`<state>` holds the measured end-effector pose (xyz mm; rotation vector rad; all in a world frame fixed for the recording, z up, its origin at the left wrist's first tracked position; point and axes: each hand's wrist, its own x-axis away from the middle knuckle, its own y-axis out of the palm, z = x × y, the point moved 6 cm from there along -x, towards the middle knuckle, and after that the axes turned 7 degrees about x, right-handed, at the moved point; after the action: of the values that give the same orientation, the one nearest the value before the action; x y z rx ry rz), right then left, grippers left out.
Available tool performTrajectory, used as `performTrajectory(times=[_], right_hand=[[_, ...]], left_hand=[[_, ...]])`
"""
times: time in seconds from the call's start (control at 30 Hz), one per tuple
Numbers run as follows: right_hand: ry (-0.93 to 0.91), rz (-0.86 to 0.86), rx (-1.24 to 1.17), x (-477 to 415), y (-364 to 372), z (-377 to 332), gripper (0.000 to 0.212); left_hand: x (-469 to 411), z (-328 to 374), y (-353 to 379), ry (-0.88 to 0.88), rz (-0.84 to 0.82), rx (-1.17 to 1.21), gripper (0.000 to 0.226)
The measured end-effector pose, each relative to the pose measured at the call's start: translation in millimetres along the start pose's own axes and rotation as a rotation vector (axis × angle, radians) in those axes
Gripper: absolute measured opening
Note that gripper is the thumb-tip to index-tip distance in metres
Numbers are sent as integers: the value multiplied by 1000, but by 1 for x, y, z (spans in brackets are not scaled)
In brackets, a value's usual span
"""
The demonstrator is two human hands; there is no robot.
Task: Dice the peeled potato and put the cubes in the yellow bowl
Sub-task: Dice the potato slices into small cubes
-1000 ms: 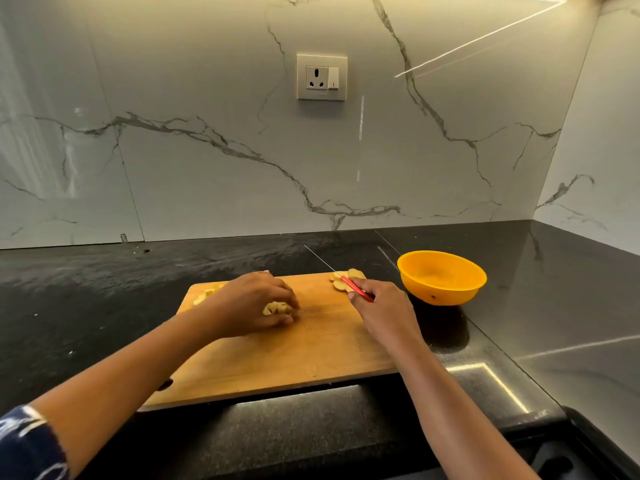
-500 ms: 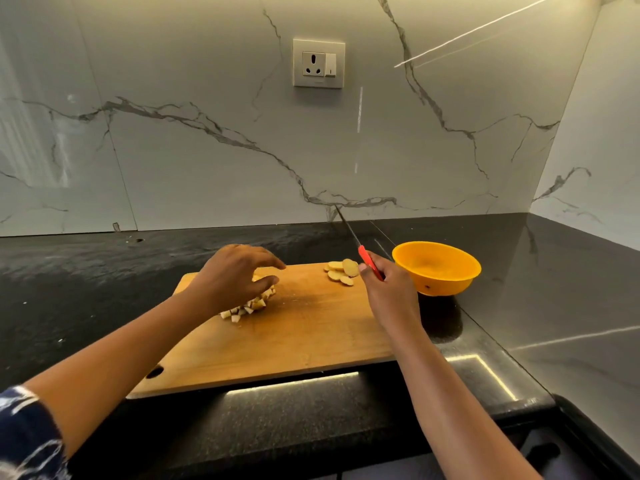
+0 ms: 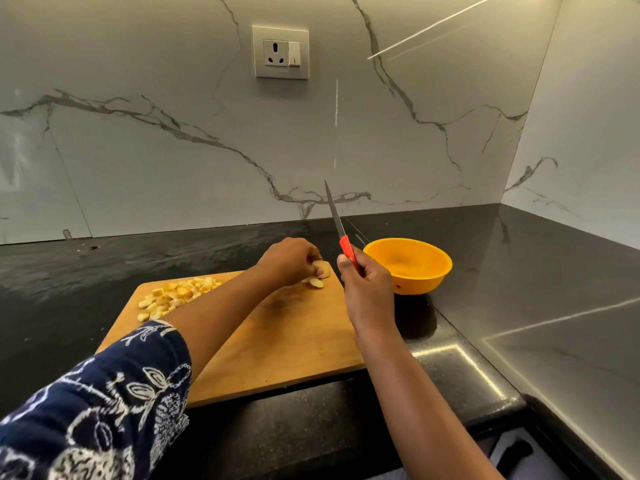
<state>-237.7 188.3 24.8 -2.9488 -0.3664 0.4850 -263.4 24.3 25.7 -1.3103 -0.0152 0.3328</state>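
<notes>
A wooden cutting board (image 3: 277, 341) lies on the black counter. A heap of several potato cubes (image 3: 176, 296) sits at its far left corner. At the far right corner, my left hand (image 3: 287, 259) reaches across and pinches round potato slices (image 3: 318, 274). My right hand (image 3: 367, 289) grips the red handle of a knife (image 3: 341, 233), blade pointing up and away, just right of the slices. The yellow bowl (image 3: 408, 266) stands on the counter right of the board, and it looks empty.
The black counter (image 3: 519, 289) runs to a marble wall behind and on the right. A wall socket (image 3: 280, 51) sits above. The counter's front edge (image 3: 450, 393) lies just below the board, with a dark recess at the lower right.
My left hand left the cube heap and moved right to take hold of the slices. The knife tilted more upright in my right hand. The camera moved closer.
</notes>
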Motion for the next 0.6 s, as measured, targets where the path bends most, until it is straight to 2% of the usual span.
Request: performTrajectory(times=[0.27, 0.43, 0.47, 0.57, 0.6], right_hand=[[60, -22, -74, -1, 2, 6, 39], [61, -59, -22, 1, 5, 11, 38], [52, -75, 7, 1, 7, 11, 38], [29, -84, 93, 4, 7, 7, 37], [29, -82, 109, 5, 6, 6, 37]], left_hand=[[45, 6, -39, 136, 197, 145, 24], [116, -12, -62, 332, 334, 15, 21], [128, -15, -60, 371, 326, -23, 19], [144, -23, -48, 484, 246, -106, 32], [144, -26, -45, 488, 216, -105, 22]])
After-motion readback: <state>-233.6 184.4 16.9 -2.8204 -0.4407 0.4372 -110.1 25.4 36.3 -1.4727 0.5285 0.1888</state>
